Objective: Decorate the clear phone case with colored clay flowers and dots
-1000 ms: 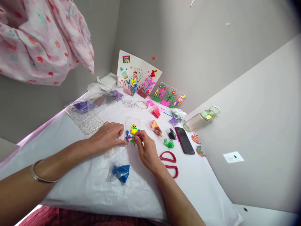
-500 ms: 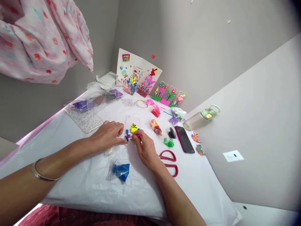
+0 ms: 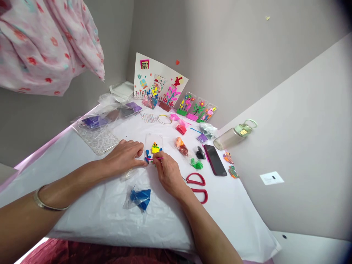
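A clear phone case (image 3: 150, 141) lies flat on the white-covered table, decorated with a yellow clay figure (image 3: 155, 148) and blue clay petals (image 3: 147, 154). My left hand (image 3: 128, 154) rests at the case's left edge, fingers curled, thumb and index finger holding it there. Between the thumb and fingers of my right hand (image 3: 168, 173) is a thin pink modelling tool (image 3: 150, 158); its tip is over the blue petals. The right hand covers the case's lower right part. Nearer to me sits blue clay in a clear wrapper (image 3: 140, 198).
Red-handled scissors (image 3: 195, 179) lie right of my right hand. Beyond are green clay (image 3: 196, 164), black clay (image 3: 200, 152), a phone (image 3: 215, 160) and a bottle (image 3: 233, 135). Decorated clear cases (image 3: 198, 110) lean on the wall. A patterned silvery case (image 3: 96, 140) lies left.
The whole view has shifted slightly. Both hands keep nearly the same places at the case, and the pink tool stays in my right hand over the blue petals.
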Motion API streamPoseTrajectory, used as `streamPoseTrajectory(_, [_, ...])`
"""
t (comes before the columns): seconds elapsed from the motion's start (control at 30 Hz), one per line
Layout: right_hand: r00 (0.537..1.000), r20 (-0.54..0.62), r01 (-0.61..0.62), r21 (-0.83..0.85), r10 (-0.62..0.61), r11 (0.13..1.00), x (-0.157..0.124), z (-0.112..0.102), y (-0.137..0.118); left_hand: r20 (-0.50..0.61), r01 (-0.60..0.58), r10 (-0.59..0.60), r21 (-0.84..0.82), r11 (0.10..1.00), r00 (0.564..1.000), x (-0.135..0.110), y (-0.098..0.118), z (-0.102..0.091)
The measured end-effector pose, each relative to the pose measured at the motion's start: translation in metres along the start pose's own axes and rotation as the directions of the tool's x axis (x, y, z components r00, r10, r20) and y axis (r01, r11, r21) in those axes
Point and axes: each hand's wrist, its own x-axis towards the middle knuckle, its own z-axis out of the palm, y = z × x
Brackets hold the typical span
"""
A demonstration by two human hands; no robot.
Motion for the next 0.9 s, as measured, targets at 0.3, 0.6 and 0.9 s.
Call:
streamPoseTrajectory(0.3, [0.999, -0.046, -0.021, 0.079, 0.025, 0.997, 0.0018, -0.0040, -0.0033, -0.010, -0.009, 0.009, -0.017, 1.000, 1.000, 0.0001, -0.0041, 0.0019])
streamPoseTrajectory(0.6, [0.995, -0.085, -0.036, 0.099, 0.045, 0.994, 0.0019, -0.0060, -0.0026, -0.011, -0.011, 0.011, -0.023, 1.000, 1.000, 0.0006, -0.0057, 0.0025])
streamPoseTrajectory(0.9, [0.999, -0.054, 0.011, 0.030, -0.009, 0.999, 0.0022, 0.0005, -0.0032, -0.021, -0.026, 0.025, -0.018, 1.000, 0.999, 0.0007, -0.0059, 0.0028])
